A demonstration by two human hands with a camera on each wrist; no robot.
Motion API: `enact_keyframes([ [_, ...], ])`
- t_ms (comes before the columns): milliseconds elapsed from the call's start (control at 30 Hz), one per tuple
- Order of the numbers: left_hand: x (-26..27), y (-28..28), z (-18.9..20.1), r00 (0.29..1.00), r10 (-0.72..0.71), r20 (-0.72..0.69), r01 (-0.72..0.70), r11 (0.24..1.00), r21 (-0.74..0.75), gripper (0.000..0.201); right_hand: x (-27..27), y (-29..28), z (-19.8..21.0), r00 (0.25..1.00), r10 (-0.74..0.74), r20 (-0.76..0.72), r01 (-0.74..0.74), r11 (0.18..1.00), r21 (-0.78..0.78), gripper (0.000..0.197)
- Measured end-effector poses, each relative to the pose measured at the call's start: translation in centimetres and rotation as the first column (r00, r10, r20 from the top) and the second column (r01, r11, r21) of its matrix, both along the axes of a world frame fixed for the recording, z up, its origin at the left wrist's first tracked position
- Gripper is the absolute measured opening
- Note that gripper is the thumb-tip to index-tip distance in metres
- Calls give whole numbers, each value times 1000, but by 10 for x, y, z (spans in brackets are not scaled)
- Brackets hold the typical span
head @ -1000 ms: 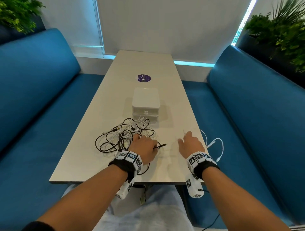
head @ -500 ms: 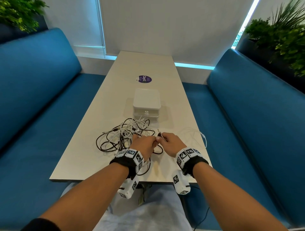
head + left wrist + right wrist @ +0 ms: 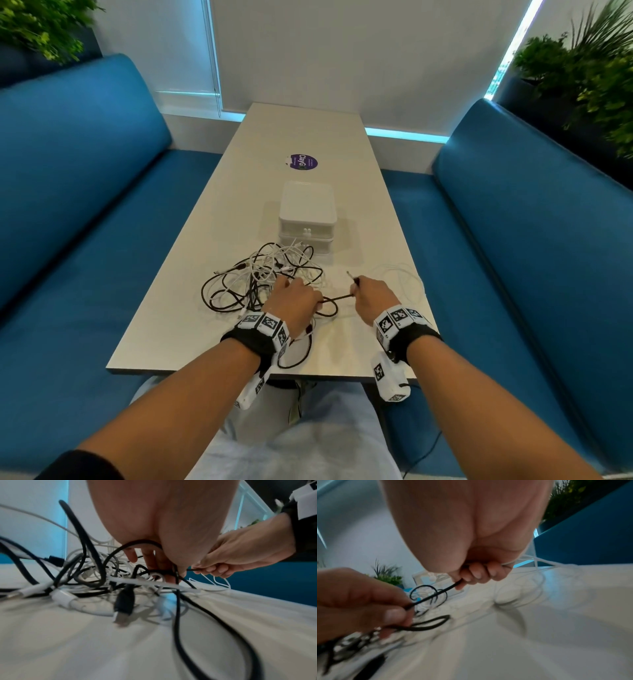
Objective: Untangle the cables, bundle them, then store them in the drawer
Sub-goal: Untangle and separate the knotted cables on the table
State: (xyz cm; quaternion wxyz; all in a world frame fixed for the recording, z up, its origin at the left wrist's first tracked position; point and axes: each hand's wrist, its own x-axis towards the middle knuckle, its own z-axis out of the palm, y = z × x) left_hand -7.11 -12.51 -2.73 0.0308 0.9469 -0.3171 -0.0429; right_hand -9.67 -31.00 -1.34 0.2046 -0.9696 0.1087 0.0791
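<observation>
A tangle of black and white cables (image 3: pixel 263 277) lies on the pale table (image 3: pixel 164 329) in front of a small white drawer box (image 3: pixel 306 214). My left hand (image 3: pixel 294 301) rests on the pile's right side and pinches a thin black cable (image 3: pixel 337 298) between thumb and finger (image 3: pixel 392 614). My right hand (image 3: pixel 371 298) grips the same cable's plug end (image 3: pixel 352 277), its fingers (image 3: pixel 476 574) curled round it, and the cable runs taut between the hands. A black USB plug (image 3: pixel 124 601) and a white connector (image 3: pixel 63 597) lie in the pile.
A thin white cable (image 3: pixel 404 281) lies loose by the table's right edge behind my right hand. A purple sticker (image 3: pixel 301 161) sits farther up the table. Blue benches (image 3: pixel 534 246) flank both sides, with plants (image 3: pixel 589 78) behind them.
My right hand came in from the right table edge, met the left hand at the black cable's end, and has now drawn that end out to the right, stretching the cable.
</observation>
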Motion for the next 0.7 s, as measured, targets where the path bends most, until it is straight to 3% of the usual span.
enact_keyframes([
  [67,-1,0,-2,999,-34,28,33,999,33,19,0,0,-1,1000,21,5,-22,999,23,25],
  [200,-6,-4,-5,993,-88,72,83,994,76,19,-2,20,10,982,140,124,-164,962,219,24],
  [300,-8,-4,-7,992,-105,75,99,992,77,25,1,33,18,964,235,127,-259,937,234,30],
  [467,-4,0,-14,988,-118,104,110,991,76,32,3,42,15,967,238,93,-255,897,360,31],
  [533,-4,1,-13,983,-139,123,130,988,82,31,2,42,15,963,258,80,-270,913,307,32],
  [700,-3,8,-11,966,-159,203,150,987,58,26,-4,18,12,953,303,12,-303,953,6,33],
])
